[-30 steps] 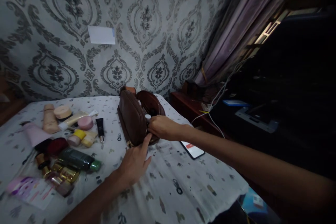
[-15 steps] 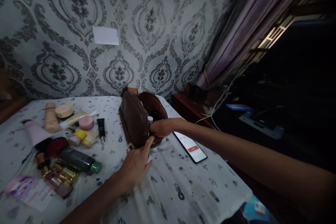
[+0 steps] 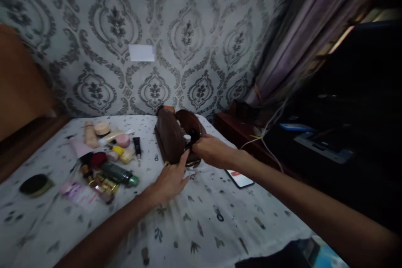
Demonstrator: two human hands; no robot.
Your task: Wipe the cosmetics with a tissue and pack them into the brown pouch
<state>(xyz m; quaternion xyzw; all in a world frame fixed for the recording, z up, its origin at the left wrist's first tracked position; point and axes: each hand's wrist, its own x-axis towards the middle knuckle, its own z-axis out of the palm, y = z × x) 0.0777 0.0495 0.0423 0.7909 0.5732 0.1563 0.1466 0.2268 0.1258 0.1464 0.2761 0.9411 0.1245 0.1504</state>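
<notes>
A brown toiletry bag (image 3: pixel 170 136) stands unzipped at the far middle of the bed-like surface, its flap folded back to the right. A white-capped container (image 3: pixel 187 138) pokes out of the opening. My right hand (image 3: pixel 215 150) is at the right side of that opening with its fingers curled; what they grip, if anything, is hidden. My left hand (image 3: pixel 169 182) rests in front of the bag, thumb apart and index finger stretched to its near edge. Behind my right wrist lies a lit phone (image 3: pixel 241 179), partly covered.
Left of the bag lie several cosmetics: a black tube (image 3: pixel 137 146), a green-capped bottle (image 3: pixel 117 173), a pink round jar (image 3: pixel 122 140) and a purple-and-white packet (image 3: pixel 80 194). A dark round compact (image 3: pixel 36 185) sits farther left. White cables (image 3: pixel 266 146) hang at the right.
The camera has swung left and back, bringing the round compact into view. My right hand has drawn slightly rightward from the bag's opening. My left hand stays by the bag's front.
</notes>
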